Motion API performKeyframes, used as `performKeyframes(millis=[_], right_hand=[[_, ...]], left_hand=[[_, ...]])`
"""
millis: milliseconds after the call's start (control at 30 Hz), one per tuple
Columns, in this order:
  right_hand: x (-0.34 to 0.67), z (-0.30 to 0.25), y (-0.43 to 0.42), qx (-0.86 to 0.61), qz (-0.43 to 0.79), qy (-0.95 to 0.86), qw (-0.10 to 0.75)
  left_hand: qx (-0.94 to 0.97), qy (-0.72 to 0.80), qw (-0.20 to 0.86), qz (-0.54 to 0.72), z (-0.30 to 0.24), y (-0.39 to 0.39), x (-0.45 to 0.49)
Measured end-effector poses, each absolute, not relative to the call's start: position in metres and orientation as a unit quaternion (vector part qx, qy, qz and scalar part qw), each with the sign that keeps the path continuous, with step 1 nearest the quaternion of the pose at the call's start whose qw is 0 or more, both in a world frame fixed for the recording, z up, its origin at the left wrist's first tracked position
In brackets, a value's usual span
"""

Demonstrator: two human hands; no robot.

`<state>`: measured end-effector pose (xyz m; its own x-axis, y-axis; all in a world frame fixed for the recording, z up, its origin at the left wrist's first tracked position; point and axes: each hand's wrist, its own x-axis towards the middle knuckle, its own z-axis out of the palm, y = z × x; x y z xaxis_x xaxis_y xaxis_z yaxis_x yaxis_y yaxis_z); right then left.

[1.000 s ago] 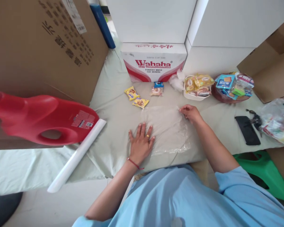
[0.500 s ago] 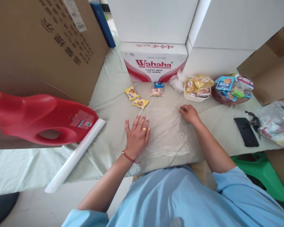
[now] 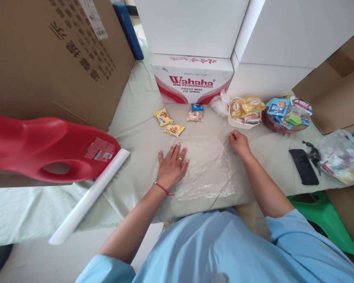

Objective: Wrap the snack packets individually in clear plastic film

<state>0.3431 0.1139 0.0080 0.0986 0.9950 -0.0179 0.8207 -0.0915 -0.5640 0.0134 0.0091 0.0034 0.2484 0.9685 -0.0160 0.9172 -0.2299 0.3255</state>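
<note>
Bag (image 3: 208, 167) seemingly under left hand (image 3: 172, 167)

1. White-and-red carton (image 3: 191, 78), far edge of the table: brand "Wahaha" in red; beneath it, "PURIFIED WATER FOR DRINKING".
2. Brown cardboard box (image 3: 47, 59), left edge: Chinese characters printed upside down, not legible.
3. Red jug (image 3: 47, 145): label text too small to read.

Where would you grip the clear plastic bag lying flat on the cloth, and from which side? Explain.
Probably pinch the far right corner, coming from the right. The clear plastic bag is thin film lying flat, so only an edge offers purchase; the left hand presses flat on its left side, and the right hand sits at that corner.
</note>
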Motion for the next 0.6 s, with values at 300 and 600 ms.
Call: performKeyframes(millis=[300, 600], right_hand=[[0.311, 0.008, 0.102, -0.662, 0.205, -0.704, 0.154], [0.333, 0.032, 0.106, -0.581, 0.573, -0.512, 0.268]], left_hand=[[0.775, 0.62, 0.112, 0.048, 0.006, 0.009, 0.015], [0.773, 0.624, 0.103, 0.043, 0.004, 0.009, 0.014]])
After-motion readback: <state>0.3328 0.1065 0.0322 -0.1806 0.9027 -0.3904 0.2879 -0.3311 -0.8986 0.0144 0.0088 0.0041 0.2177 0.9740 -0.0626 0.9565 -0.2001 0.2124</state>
